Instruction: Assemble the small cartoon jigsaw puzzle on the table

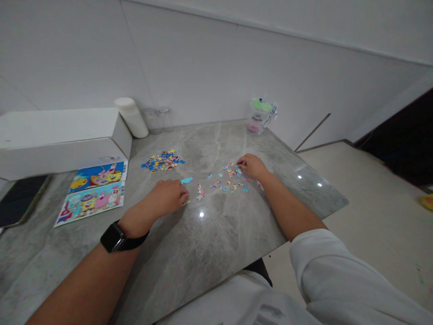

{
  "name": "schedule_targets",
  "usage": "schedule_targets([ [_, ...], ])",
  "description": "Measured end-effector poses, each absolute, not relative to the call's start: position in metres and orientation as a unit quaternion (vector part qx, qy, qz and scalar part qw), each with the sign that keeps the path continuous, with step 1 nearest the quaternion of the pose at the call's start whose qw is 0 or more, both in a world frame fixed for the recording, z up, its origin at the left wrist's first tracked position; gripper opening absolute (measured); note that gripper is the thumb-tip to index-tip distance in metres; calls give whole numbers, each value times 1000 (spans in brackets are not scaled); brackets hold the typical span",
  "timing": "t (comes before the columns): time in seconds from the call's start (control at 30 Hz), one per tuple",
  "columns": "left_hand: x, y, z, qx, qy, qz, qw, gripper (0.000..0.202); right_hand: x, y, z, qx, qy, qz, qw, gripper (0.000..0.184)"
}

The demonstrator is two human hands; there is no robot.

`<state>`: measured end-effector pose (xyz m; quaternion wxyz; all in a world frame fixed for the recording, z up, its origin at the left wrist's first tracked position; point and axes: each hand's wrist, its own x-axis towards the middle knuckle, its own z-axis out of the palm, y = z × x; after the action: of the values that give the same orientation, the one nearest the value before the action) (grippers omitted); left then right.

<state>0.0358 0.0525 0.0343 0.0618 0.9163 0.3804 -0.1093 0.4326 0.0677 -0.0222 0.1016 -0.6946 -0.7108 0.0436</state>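
Observation:
My left hand [171, 196] rests on the table with its fingers curled down over some joined jigsaw pieces, mostly hidden beneath it. A light-blue joined strip [186, 180] shows past its knuckles. Just right of its fingertips lies a small joined section [200, 192] with a white and pink figure. My right hand [252, 166] is at the far side of a scatter of loose jigsaw pieces [231, 184], thumb and fingers pinched together low over them. What lies between those fingertips is too small to make out.
A heap of mixed jigsaw pieces [163, 160] lies farther back. Two cartoon picture cards [94, 194] lie left, beside a phone [23, 198] and a long white box [57, 140]. A white bottle [131, 117], clear glasses [163, 118] and a plastic bag [260, 116] stand along the wall.

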Motion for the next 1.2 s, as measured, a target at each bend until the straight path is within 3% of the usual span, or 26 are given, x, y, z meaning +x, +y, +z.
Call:
schedule_targets([
  [0.3, 19, 64, 47, 904, 427, -11, 15, 34, 435, 67, 2, -716, -689, 83, 73, 8],
  [0.5, 15, 60, 59, 893, 447, 46, 7, 29, 410, 85, 55, -659, -725, 108, 169, 27],
  [0.7, 21, 57, 51, 905, 424, 44, 7, 29, 340, 105, 100, -566, -759, 146, 289, 24],
  [0.8, 24, 56, 46, 913, 407, 34, -5, 27, 305, 109, 92, -542, -759, 199, 299, 20],
  [1.0, 30, 53, 36, 919, 394, 26, -2, 29, 269, 111, 40, -554, -774, 229, 205, 7],
  [1.2, 34, 48, 25, 915, 402, 15, -3, 32, 263, 113, 5, -564, -769, 258, 154, 11],
])
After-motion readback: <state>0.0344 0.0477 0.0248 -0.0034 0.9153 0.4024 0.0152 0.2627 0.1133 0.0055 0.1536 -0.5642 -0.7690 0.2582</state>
